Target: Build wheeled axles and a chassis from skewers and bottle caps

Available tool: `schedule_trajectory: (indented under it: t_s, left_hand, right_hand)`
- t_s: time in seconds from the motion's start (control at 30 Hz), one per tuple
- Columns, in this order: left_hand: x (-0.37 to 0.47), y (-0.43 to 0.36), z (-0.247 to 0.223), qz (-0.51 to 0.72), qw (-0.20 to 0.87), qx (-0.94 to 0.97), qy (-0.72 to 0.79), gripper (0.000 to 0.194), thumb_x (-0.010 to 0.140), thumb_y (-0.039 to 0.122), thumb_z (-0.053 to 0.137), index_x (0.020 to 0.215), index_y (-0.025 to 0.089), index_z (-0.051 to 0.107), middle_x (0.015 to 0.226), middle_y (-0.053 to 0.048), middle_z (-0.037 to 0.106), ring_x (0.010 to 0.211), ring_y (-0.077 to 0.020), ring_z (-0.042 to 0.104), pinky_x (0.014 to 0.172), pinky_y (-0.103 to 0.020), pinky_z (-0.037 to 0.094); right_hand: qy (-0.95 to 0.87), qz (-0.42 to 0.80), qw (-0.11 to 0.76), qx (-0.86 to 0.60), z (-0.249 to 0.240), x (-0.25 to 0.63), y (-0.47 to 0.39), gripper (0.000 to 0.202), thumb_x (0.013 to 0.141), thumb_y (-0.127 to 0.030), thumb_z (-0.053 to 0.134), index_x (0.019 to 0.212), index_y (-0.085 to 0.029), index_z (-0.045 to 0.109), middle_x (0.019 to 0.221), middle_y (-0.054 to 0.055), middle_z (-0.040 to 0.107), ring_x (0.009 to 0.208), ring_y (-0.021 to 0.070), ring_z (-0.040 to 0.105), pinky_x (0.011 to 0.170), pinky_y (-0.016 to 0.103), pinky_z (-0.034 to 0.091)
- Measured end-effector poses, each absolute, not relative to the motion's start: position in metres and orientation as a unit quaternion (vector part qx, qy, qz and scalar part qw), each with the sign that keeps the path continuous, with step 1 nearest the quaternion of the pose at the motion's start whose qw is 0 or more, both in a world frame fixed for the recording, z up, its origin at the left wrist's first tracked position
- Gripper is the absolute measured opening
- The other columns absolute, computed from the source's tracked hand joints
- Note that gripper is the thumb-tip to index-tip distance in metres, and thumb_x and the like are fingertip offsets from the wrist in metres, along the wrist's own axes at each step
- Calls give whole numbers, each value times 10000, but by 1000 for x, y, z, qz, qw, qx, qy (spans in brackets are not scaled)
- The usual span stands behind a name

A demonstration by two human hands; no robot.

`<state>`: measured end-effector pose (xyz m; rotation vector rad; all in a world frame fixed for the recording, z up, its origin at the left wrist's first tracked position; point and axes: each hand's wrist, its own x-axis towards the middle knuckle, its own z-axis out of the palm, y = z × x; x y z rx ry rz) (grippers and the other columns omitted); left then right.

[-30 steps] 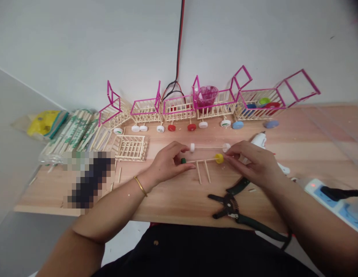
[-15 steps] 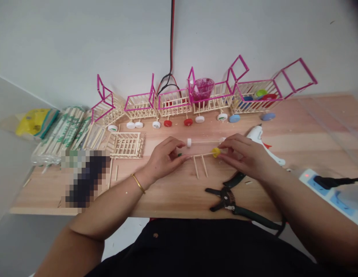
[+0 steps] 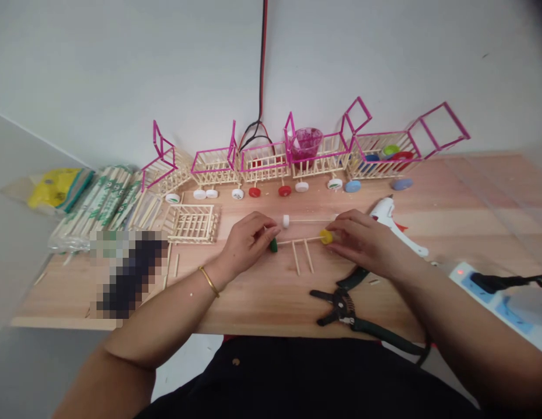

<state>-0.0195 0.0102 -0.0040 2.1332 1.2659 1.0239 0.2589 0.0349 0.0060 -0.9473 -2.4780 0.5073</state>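
Observation:
My left hand [image 3: 250, 241] is closed with thumb and fingers at a dark green bottle cap [image 3: 273, 246] on the left end of a thin wooden stick [image 3: 284, 241]. On the stick's other end is a yellow bottle cap [image 3: 326, 237], which the bent fingers of my right hand [image 3: 360, 237] grip. From the stick's middle, two short wooden sticks [image 3: 309, 259] extend toward me. Just behind lies another stick [image 3: 308, 220] with a white cap [image 3: 286, 221] at its left end; its right end is partly behind my right fingers.
Several small stick carts [image 3: 264, 163] with purple rims stand along the wall. An unpainted stick basket [image 3: 192, 224] and bagged sticks [image 3: 100, 198] are at left. Green-handled pliers [image 3: 343, 304], a white glue gun [image 3: 395, 227] and a power strip [image 3: 493, 297] are at right.
My left thumb has shifted upward, and more of the green cap shows below it. The stick with the yellow cap sits slightly lower in view. My right hand keeps its grip.

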Motion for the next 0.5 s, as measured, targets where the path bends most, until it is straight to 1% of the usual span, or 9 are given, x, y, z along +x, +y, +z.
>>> schedule_trajectory:
  t_s: [0.17, 0.23, 0.3, 0.33, 0.4, 0.5]
  left_hand:
    - [-20, 11, -3, 361, 236, 780, 454, 220, 924, 266, 451, 798, 153, 591, 750, -32, 583, 744, -125, 535, 703, -260, 430]
    - [-20, 10, -4, 356, 235, 782, 454, 208, 918, 279, 463, 817, 155, 595, 767, -37, 591, 752, -128, 541, 705, -262, 433]
    - [-20, 10, -5, 346, 235, 786, 454, 185, 891, 321, 513, 881, 157, 599, 798, -41, 594, 725, -125, 538, 674, -257, 437]
    - [-20, 10, -5, 338, 236, 790, 454, 210, 867, 354, 550, 926, 158, 597, 816, -43, 592, 700, -121, 532, 651, -252, 437]
    - [-20, 10, -6, 319, 239, 802, 445, 339, 802, 426, 622, 1011, 162, 583, 862, -49, 589, 679, -118, 527, 631, -251, 445]
    - [-20, 9, -5, 295, 235, 824, 423, 493, 733, 498, 669, 1088, 175, 560, 950, -72, 593, 796, -157, 565, 710, -290, 478]
  right_hand:
    - [-900, 173, 213, -337, 1, 260, 36, 257, 851, -285, 576, 1098, -224, 540, 1003, 90, 557, 947, 225, 564, 800, 389, 496]
    - [-901, 174, 207, -339, 0, 261, 37, 260, 850, -289, 575, 1100, -226, 539, 1000, 90, 563, 949, 230, 565, 803, 396, 494]
    - [-901, 172, 201, -343, -1, 262, 37, 265, 851, -299, 574, 1102, -224, 538, 1007, 94, 567, 946, 234, 566, 801, 402, 492]
    - [-901, 170, 198, -346, -1, 262, 37, 269, 852, -306, 572, 1105, -223, 536, 1014, 96, 568, 947, 236, 565, 801, 405, 490]
    - [-901, 166, 192, -352, -1, 262, 37, 276, 855, -318, 567, 1112, -223, 532, 1019, 98, 571, 946, 239, 566, 800, 410, 486]
    - [-901, 168, 184, -355, 0, 263, 37, 289, 858, -326, 559, 1128, -230, 526, 1008, 96, 580, 928, 241, 573, 796, 419, 485]
